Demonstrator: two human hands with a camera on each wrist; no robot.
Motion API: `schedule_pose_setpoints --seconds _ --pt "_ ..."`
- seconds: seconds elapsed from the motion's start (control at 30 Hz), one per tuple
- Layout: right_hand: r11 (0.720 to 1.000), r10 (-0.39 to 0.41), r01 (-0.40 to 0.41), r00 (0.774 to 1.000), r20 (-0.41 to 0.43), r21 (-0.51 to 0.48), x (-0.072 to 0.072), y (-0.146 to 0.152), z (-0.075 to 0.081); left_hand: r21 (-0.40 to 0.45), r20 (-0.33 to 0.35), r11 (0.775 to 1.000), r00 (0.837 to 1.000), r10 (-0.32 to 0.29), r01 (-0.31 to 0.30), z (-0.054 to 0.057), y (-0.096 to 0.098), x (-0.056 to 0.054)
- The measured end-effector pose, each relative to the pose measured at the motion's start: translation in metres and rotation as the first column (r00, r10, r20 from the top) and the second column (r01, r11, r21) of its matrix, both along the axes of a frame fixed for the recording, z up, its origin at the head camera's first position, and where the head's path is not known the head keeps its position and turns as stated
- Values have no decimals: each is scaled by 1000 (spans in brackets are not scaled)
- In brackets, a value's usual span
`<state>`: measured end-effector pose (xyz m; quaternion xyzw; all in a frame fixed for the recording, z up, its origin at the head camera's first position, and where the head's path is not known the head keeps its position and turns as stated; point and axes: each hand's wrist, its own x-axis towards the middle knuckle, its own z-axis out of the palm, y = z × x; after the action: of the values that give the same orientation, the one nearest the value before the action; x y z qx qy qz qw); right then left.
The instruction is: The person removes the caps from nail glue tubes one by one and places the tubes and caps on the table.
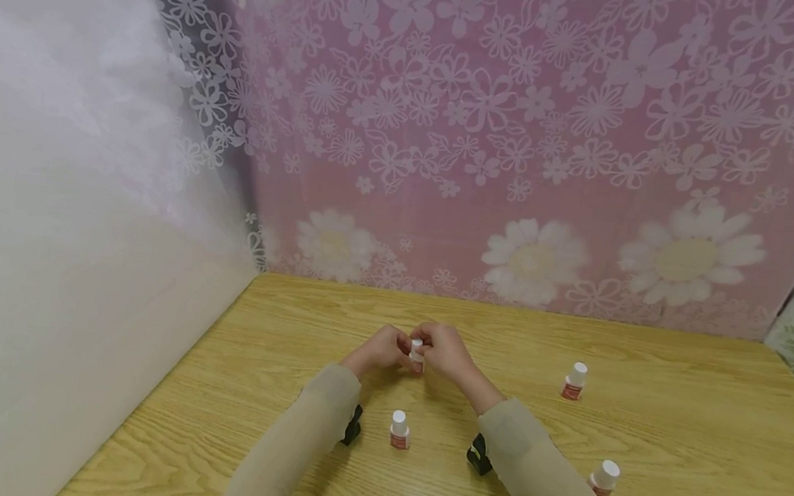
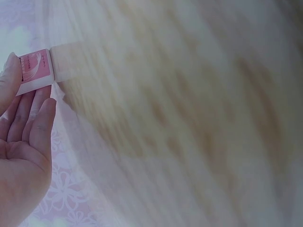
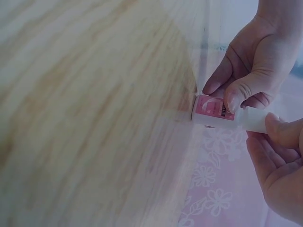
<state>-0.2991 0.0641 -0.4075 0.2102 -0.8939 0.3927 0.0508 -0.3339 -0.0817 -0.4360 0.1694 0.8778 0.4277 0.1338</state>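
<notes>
A small white bottle [image 1: 417,346] with a red label stands on the wooden table between both hands. My left hand [image 1: 388,346] grips the lower body of this bottle, thumb across the pink-red label [image 3: 208,106] in the right wrist view. From the other side, my right hand [image 1: 446,350] pinches its white cap [image 3: 255,119] between thumb and fingers. The left wrist view shows the left hand [image 2: 26,137] at the bottle's side, with the bottle's base meeting the tabletop.
Similar capped bottles stand apart on the table [image 1: 271,394]: one near bottle [image 1: 399,431] between the forearms, one right-hand bottle [image 1: 573,382], and one front bottle [image 1: 604,479] beside the right sleeve. A flowered pink curtain [image 1: 449,142] hangs behind; a white sheet [image 1: 88,213] borders the left.
</notes>
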Motion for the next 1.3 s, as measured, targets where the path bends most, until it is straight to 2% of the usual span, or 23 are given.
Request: schedule_pose_setpoints --seconds 0.2,0.4,0.57,0.83,1.3 --pt "1000 3 -3 1000 -2 3 -2 1 1 43 18 999 1000 9 -10 1 0 -1" --pt "1000 4 -4 1000 7 -10 -6 0 1 8 -1 1000 1000 -5 5 2 0 -2" --pt "1000 -15 15 999 34 -14 -6 0 5 25 9 1000 1000 -17 17 3 0 -2" --pt "999 -20 21 1000 9 -33 -4 2 10 -5 -5 1000 1000 -12 12 1 -1 -2" --pt "997 -44 44 999 11 -64 -2 6 22 20 10 1000 1000 -10 10 1 -1 -1"
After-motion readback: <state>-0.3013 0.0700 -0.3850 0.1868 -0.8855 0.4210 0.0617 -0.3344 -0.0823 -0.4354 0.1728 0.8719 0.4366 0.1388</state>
